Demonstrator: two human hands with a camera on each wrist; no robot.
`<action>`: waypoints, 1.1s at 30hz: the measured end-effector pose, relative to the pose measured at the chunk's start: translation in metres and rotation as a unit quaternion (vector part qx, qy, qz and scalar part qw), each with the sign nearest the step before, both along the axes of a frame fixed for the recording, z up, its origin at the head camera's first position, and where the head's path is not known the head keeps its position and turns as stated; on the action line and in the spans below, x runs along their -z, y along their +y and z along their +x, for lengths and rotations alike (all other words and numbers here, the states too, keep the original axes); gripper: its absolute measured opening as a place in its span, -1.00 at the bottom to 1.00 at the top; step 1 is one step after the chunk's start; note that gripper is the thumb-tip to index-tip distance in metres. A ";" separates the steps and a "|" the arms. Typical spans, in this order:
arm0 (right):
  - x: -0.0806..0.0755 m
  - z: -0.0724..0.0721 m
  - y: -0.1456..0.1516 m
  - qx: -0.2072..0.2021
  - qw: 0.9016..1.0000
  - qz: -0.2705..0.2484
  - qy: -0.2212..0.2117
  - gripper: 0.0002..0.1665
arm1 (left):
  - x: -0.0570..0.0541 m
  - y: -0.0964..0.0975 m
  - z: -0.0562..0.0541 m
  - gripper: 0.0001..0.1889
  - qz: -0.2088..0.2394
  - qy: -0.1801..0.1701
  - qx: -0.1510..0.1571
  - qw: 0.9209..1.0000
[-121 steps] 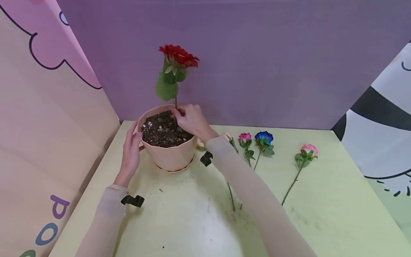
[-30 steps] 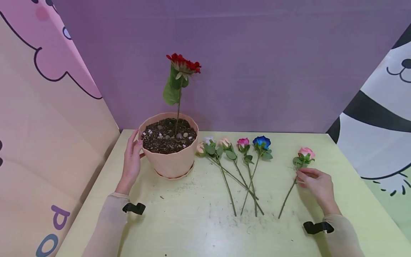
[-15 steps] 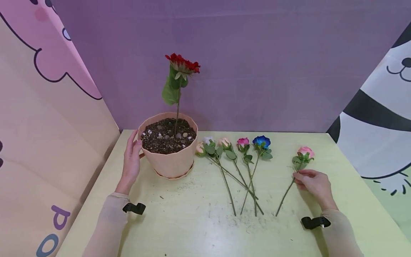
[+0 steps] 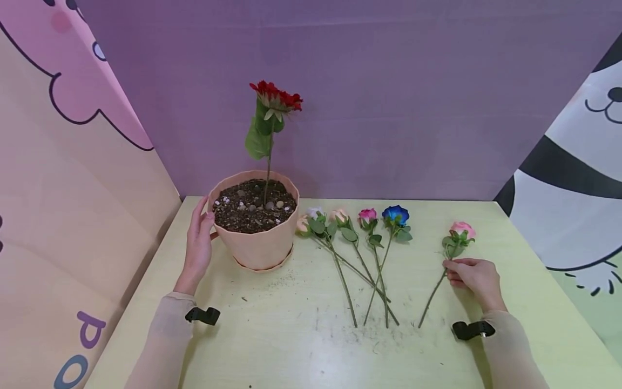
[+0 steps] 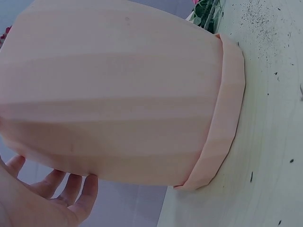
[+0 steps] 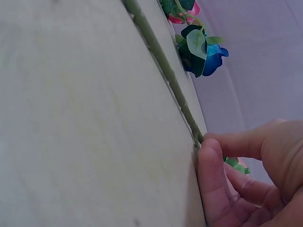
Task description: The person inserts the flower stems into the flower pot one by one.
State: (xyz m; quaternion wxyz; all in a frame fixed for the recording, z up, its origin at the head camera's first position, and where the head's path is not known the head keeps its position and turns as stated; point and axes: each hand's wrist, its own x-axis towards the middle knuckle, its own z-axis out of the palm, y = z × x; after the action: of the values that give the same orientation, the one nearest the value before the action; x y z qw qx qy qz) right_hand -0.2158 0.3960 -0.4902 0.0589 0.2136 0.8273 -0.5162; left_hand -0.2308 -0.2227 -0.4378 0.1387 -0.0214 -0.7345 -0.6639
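At the left of the head view, a pale peach flowerpot (image 4: 255,248) full of dark soil stands on its saucer. A red flower (image 4: 278,100) with green leaves rises upright from the soil. My left hand (image 4: 196,251) rests against the pot's left side; the left wrist view shows its fingertips (image 5: 87,189) touching the wall. Far to the right lies a pink rose (image 4: 461,231) with a long stem. My right hand (image 4: 478,281) pinches that stem (image 6: 165,66) just below the leaves, between thumb and fingertips, close over the table. The rose's head is mostly hidden in the right wrist view.
Between pot and right hand lie several loose roses, their stems crossing: a blue rose (image 4: 396,215), a deep pink rose (image 4: 367,216), a white rose (image 4: 316,213) and peach ones. Soil crumbs dot the pale table (image 4: 291,346). A purple backdrop (image 4: 389,108) stands behind.
My right hand has left the red flower's stem in the pot, moved right and taken hold of the pink rose's stem. My left hand has stayed at the pot.
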 end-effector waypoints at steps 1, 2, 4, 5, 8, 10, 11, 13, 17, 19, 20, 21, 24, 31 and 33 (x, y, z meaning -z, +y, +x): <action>-0.001 0.000 0.000 0.002 1.000 -0.003 -0.004 -0.35 | 0.000 0.000 0.000 -0.39 0.001 0.000 0.000 1.000; -0.001 0.000 -0.001 0.006 1.000 -0.008 -0.006 -0.35 | 0.001 0.000 0.000 -0.39 0.002 0.002 0.000 1.000; -0.003 0.000 -0.001 0.011 1.000 -0.023 -0.007 -0.36 | 0.001 0.000 0.000 -0.39 0.004 0.004 0.000 1.000; -0.004 0.000 -0.001 0.013 0.999 -0.030 -0.007 -0.35 | 0.000 0.001 0.000 -0.39 0.004 0.005 0.000 1.000; -0.005 0.000 -0.002 0.018 0.998 -0.059 -0.003 -0.35 | -0.001 0.001 0.000 -0.39 0.005 0.007 -0.001 1.000; -0.006 0.000 -0.002 0.017 0.997 -0.077 0.000 -0.35 | -0.002 0.001 0.001 -0.39 0.005 0.005 -0.002 1.000; -0.007 0.001 -0.002 0.017 0.996 -0.085 0.002 -0.36 | -0.002 0.002 0.001 -0.39 0.006 0.005 -0.002 1.000; -0.008 0.001 -0.003 0.019 0.995 -0.096 0.008 -0.40 | -0.002 0.001 0.001 -0.39 0.006 0.005 0.000 1.000; -0.015 0.000 -0.006 0.022 0.995 -0.090 0.031 -0.43 | -0.002 0.001 0.002 -0.39 0.003 0.003 0.001 1.000; -0.020 -0.001 -0.008 0.020 0.995 -0.083 0.042 -0.46 | -0.001 0.001 0.002 -0.39 0.003 0.002 0.000 1.000; -0.022 -0.001 -0.009 0.019 0.995 -0.085 0.047 -0.50 | -0.001 0.001 0.002 -0.39 0.004 0.001 -0.001 1.000; -0.025 -0.002 -0.010 0.019 0.994 -0.093 0.050 -0.56 | -0.001 0.001 0.002 -0.39 0.004 0.001 -0.001 1.000; -0.034 -0.002 -0.011 0.017 0.989 -0.133 0.057 -0.76 | 0.000 0.001 0.002 -0.39 0.005 0.002 -0.001 1.000; -0.047 0.000 -0.016 0.012 0.964 -0.243 0.110 -0.91 | 0.001 0.000 0.001 -0.39 0.009 0.003 0.002 1.000; -0.049 0.000 -0.017 0.005 0.956 -0.265 0.129 -0.91 | 0.001 -0.001 0.001 -0.39 0.008 0.002 0.003 1.000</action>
State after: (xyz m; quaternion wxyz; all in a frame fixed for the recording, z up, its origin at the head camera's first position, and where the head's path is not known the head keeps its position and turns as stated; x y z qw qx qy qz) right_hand -0.2159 0.3787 -0.4409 0.0033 0.1260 0.6602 -0.7404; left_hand -0.2295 -0.2232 -0.4393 0.1384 -0.0241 -0.7291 -0.6699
